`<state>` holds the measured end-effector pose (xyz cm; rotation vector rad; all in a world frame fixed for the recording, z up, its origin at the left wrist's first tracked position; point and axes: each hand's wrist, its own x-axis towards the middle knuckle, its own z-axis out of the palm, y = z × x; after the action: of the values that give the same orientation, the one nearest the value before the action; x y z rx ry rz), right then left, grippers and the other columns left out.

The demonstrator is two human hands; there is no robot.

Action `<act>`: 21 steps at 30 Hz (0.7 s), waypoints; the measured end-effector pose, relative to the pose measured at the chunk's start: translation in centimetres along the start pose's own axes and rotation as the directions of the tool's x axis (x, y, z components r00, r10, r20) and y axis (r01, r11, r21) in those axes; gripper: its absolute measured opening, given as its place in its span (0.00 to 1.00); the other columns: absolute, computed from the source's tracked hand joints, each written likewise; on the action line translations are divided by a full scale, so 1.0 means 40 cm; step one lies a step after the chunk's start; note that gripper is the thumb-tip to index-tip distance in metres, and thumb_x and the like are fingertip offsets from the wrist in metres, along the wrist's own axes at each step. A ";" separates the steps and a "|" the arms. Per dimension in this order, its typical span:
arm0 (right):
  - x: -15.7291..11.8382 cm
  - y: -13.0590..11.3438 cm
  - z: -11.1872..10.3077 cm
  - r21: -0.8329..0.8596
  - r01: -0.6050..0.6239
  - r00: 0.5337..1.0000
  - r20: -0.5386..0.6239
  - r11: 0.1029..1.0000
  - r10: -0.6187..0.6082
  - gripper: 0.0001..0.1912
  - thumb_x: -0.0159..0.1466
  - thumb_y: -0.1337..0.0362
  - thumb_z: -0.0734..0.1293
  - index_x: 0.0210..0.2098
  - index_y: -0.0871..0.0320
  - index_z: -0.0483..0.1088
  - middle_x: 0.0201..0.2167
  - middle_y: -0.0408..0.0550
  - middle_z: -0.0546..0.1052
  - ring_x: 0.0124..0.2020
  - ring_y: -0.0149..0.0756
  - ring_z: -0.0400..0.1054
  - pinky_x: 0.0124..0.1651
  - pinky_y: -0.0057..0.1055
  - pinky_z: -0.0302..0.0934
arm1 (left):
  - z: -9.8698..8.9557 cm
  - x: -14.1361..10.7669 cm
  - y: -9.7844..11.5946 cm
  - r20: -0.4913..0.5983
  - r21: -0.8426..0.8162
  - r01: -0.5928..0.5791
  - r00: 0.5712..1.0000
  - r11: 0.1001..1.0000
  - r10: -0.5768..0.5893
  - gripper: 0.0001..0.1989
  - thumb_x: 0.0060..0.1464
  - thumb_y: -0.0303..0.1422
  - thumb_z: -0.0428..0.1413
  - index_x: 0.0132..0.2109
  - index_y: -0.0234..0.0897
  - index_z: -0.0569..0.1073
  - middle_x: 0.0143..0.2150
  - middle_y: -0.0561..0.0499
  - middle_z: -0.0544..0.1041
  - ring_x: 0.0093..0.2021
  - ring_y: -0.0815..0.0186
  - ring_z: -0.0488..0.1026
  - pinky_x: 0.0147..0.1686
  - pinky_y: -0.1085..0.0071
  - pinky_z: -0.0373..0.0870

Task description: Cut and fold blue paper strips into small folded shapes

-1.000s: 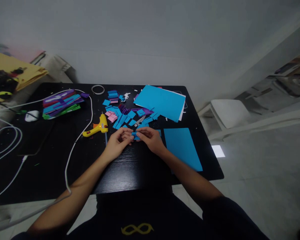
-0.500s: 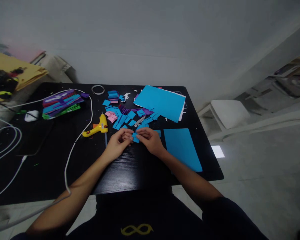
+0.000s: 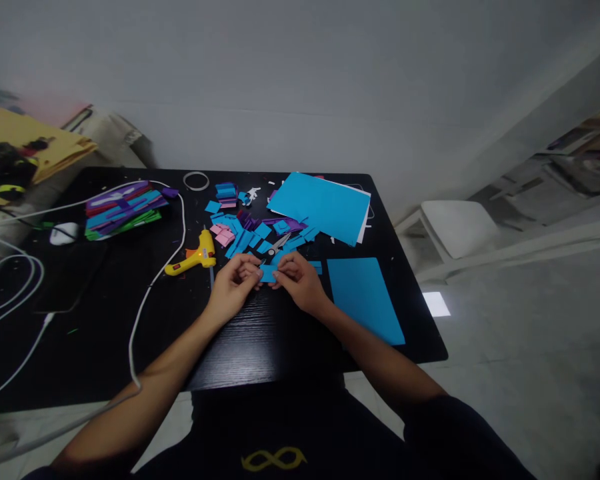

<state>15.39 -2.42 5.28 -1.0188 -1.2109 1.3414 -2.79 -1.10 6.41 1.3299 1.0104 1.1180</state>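
A small blue paper piece (image 3: pixel 268 273) is pinched between my two hands, above the black table. My left hand (image 3: pixel 233 285) grips its left end with thumb and fingers. At its right end, my right hand (image 3: pixel 301 283) pinches it the same way. Just beyond the fingers lie scissors (image 3: pixel 279 245), partly among loose blue paper pieces (image 3: pixel 241 241). Pink pieces (image 3: pixel 223 234) and purple strips (image 3: pixel 291 225) lie in the same pile. A yellow glue gun (image 3: pixel 195 256) rests left of my left hand.
Large blue sheets (image 3: pixel 325 205) (image 3: pixel 365 299) lie at the back right and right of the black table (image 3: pixel 240 363). Coloured paper bundles (image 3: pixel 125 210), a white case (image 3: pixel 63 233), a phone (image 3: pixel 70 280) and a white cable (image 3: pixel 145 297) occupy the left. A white stool (image 3: pixel 457 227) stands right.
The blue piece now shows wider between my fingertips. My left hand has shifted slightly to the left, so the hands are a little farther apart.
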 end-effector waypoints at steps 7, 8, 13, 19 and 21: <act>0.003 0.011 -0.003 -0.035 0.000 1.000 0.023 0.999 0.001 0.08 0.60 0.60 0.73 0.38 0.56 0.76 0.32 0.45 0.80 0.34 0.36 0.77 0.40 0.35 0.75 | -0.004 -0.005 0.014 0.036 0.111 0.023 0.999 0.993 -0.027 0.10 0.54 0.37 0.64 0.39 0.35 0.80 0.28 0.53 0.78 0.27 0.68 0.74 0.31 0.72 0.73; 0.004 0.012 -0.003 -0.031 -0.005 1.000 0.028 1.000 0.006 0.09 0.59 0.60 0.74 0.39 0.56 0.77 0.32 0.44 0.80 0.33 0.36 0.77 0.41 0.35 0.75 | -0.004 -0.006 0.014 0.035 0.111 0.023 0.999 0.994 -0.027 0.10 0.53 0.36 0.65 0.40 0.35 0.80 0.28 0.53 0.78 0.27 0.68 0.74 0.31 0.72 0.73; 0.005 0.014 -0.008 -0.013 -0.029 0.998 0.048 0.999 0.030 0.11 0.57 0.59 0.77 0.38 0.56 0.78 0.31 0.44 0.82 0.34 0.37 0.78 0.44 0.36 0.74 | -0.005 -0.006 0.005 0.041 0.070 0.020 0.999 0.997 -0.023 0.13 0.50 0.36 0.67 0.42 0.36 0.80 0.29 0.54 0.78 0.29 0.69 0.74 0.33 0.72 0.73; 0.008 0.013 -0.013 0.007 -0.050 0.996 0.080 0.999 0.049 0.18 0.53 0.59 0.79 0.42 0.56 0.78 0.37 0.46 0.83 0.39 0.40 0.80 0.49 0.40 0.75 | -0.001 -0.007 0.003 0.085 0.077 -0.012 0.996 0.997 0.005 0.15 0.54 0.38 0.65 0.47 0.37 0.79 0.34 0.51 0.79 0.34 0.66 0.77 0.37 0.70 0.75; 0.009 0.012 -0.015 0.000 -0.054 0.996 0.069 0.999 0.054 0.19 0.52 0.59 0.80 0.42 0.56 0.78 0.35 0.46 0.83 0.38 0.40 0.80 0.49 0.40 0.75 | -0.012 -0.004 0.009 0.085 0.138 -0.056 0.995 0.989 0.044 0.15 0.56 0.38 0.63 0.49 0.37 0.78 0.38 0.49 0.80 0.37 0.65 0.78 0.40 0.68 0.75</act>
<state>15.85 -1.99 4.75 -1.0174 -1.2410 1.4301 -3.30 -1.17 6.76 1.5086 1.0151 1.0362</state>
